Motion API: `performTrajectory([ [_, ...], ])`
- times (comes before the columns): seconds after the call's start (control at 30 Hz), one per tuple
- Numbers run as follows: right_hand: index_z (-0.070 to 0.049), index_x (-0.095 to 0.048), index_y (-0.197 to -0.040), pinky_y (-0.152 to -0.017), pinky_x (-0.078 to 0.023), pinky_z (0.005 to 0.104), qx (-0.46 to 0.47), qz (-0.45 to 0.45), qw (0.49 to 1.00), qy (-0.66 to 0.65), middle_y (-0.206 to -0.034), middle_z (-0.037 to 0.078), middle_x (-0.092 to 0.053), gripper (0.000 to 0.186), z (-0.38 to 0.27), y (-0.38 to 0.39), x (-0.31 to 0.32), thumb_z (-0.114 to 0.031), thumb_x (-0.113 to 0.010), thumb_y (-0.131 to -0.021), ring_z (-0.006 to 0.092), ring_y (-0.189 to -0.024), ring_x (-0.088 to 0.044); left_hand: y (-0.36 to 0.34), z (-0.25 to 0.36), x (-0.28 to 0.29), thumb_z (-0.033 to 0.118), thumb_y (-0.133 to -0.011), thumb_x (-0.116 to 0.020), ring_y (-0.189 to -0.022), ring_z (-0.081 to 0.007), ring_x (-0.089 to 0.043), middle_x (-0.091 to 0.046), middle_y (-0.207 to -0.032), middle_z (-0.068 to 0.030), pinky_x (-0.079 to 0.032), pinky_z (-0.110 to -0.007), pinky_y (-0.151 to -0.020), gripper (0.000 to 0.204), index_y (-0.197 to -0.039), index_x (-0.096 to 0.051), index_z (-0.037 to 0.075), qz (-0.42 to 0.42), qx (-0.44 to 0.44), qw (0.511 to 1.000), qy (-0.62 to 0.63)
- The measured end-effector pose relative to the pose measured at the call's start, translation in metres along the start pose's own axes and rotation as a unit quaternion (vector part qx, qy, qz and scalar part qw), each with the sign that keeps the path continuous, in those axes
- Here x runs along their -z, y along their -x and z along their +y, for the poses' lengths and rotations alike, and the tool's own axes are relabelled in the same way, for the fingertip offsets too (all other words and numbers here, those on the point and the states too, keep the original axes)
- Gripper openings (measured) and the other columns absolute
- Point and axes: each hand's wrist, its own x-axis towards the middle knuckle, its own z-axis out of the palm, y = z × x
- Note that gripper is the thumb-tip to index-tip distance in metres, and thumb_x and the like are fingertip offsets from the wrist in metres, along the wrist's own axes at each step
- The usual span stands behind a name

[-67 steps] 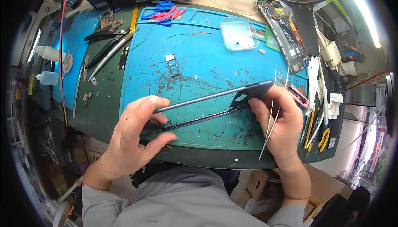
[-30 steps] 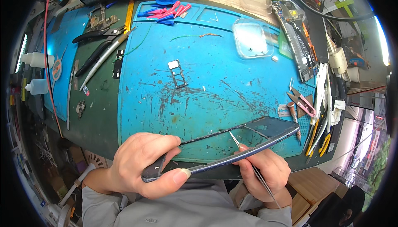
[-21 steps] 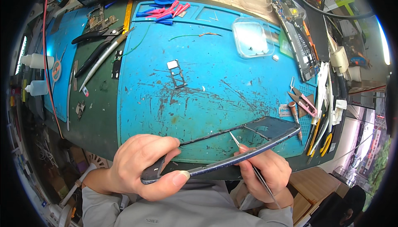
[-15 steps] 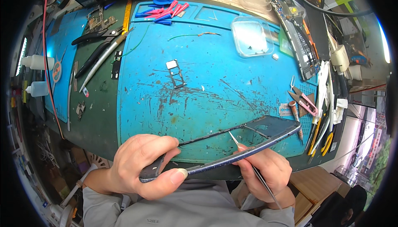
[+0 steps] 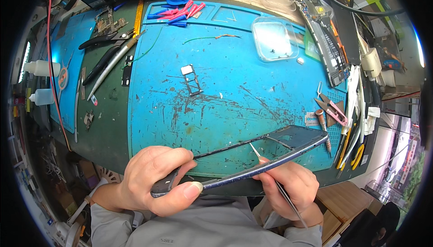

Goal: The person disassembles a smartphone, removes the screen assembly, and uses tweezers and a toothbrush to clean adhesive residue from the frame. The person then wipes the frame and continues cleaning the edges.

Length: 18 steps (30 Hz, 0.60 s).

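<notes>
A dark phone frame (image 5: 297, 138) with a blue-black edge is tilted above the near side of the mat, its long middle opening showing the mat beneath. My left hand (image 5: 155, 179) grips its left end, thumb on the near edge and fingers over the far side. At the near rim, my right hand (image 5: 291, 186) is closed around thin metal tweezers (image 5: 287, 197). Their fine tip pokes up through the opening, close to the inner side of the far rail; whether it touches cannot be made out. Beyond lies a small SIM tray (image 5: 193, 84).
A blue work mat (image 5: 167, 116) covers the table. At the back are pink and blue cone tips (image 5: 185, 13) and a clear plastic box (image 5: 273, 41). Pliers (image 5: 106, 64) lie left; pink-handled snips (image 5: 334, 111) and a screwdriver (image 5: 322, 125) lie right, near an opened phone (image 5: 322, 39).
Almost nothing differs. The view has shifted very slightly; both hands, the phone frame and the tweezers keep their places.
</notes>
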Motion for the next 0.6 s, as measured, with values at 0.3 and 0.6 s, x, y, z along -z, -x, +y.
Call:
performTrajectory([
  [0.3,0.005,-0.076,-0.107,-0.062,-0.061,0.0332,-0.009,0.004,1.0,0.002,-0.091,0.016,-0.079,0.025,-0.0006,0.0028,-0.0015,0.005,-0.084,-0.083,0.0278,-0.072,-0.077,-0.0027,0.0006,-0.0015,-0.014,-0.074,-0.085,-0.077,-0.026,-0.069,-0.069,-0.112,-0.0193,-0.057,-0.034,-0.061,0.075,-0.136,-0.059,0.021,0.006,-0.001,1.0,-0.014],
  [0.6,0.005,-0.076,-0.107,-0.063,-0.062,0.0336,-0.022,0.002,1.0,-0.022,-0.092,0.016,-0.079,0.023,0.0008,0.0019,0.0003,0.004,-0.083,-0.085,0.0279,-0.073,-0.077,-0.002,0.0003,-0.004,-0.016,-0.074,-0.085,-0.075,-0.0254,-0.068,-0.069,-0.111,-0.0191,-0.056,-0.034,-0.06,0.075,-0.134,-0.059,0.021,0.015,-0.001,1.0,-0.015],
])
